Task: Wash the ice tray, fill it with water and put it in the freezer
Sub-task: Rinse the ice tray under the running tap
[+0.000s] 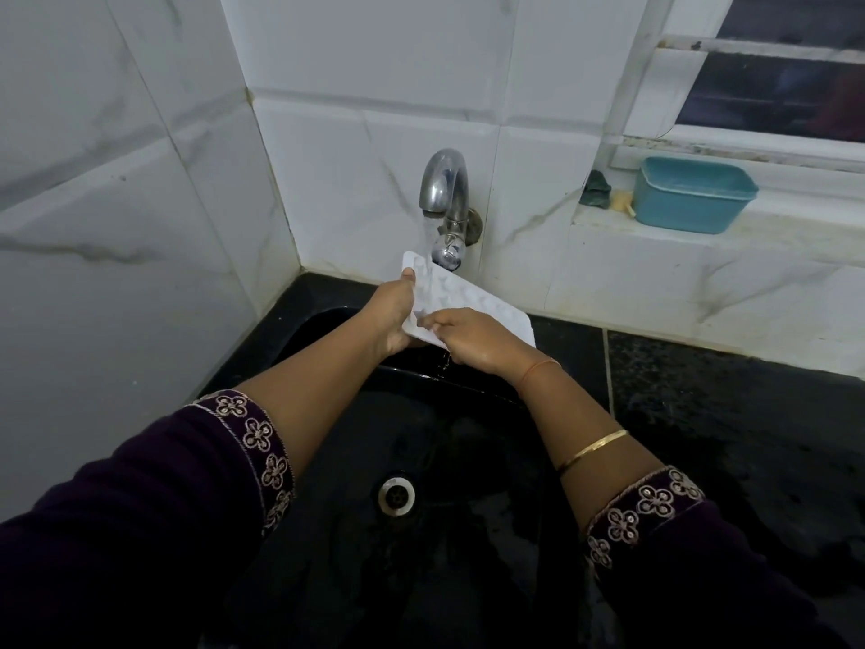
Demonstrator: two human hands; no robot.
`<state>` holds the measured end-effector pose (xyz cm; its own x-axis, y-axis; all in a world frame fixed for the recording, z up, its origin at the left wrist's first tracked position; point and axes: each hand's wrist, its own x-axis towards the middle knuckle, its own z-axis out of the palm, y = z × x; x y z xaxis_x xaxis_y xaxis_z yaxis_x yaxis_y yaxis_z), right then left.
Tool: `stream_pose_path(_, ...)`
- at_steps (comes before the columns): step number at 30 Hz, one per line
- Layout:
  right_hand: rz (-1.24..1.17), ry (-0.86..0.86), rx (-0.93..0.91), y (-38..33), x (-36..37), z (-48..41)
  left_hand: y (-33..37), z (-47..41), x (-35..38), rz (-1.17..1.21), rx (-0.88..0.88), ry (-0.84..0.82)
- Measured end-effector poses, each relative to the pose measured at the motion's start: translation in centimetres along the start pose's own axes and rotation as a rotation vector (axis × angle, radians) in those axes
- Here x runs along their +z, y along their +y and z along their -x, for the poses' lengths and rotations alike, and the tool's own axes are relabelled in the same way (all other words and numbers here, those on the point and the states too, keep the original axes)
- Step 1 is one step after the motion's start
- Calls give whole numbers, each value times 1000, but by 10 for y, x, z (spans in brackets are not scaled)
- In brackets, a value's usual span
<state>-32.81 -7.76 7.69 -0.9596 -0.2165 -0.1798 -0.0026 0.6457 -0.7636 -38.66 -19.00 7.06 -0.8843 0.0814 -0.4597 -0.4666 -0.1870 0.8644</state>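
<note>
So this is clearly the washing step. The person has the ice tray held up over the black sink, tilted, with its far corner right under the stream from the tap. The left hand grips the tray's left end, thumb up on top. The right hand has its fingers curled over the near edge. It's too small and blurry to say whether they're also rubbing the pockets or just holding on.

The tray looks like thin white plastic, a flat rectangle with rounded corners and rows of small moulded pockets, wet and probably slippery. The tap is shiny curved metal, the sink glossy and dark with a round steel drain, and the walls are marbled white tile. A blue plastic tub sits on the sill.

Next move, probably: finish rinsing, then level the tray under the stream so the pockets fill evenly without slopping.
</note>
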Motion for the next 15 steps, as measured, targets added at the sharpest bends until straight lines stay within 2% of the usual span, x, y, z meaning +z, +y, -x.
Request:
stream_pose_path(3,90,55,-31,0,7,-3,-2,0,1,20,2,-13)
stream_pose_path(7,25,-12,-30,0,8,0,0,0,2,32,13,18)
stream_pose_path(9,68,-40,-17,2,3,1,-2,3,2,27,-1,16)
stream_pose_path(15,287,96,-21,1,7,-2,-3,4,5,29,-16,7)
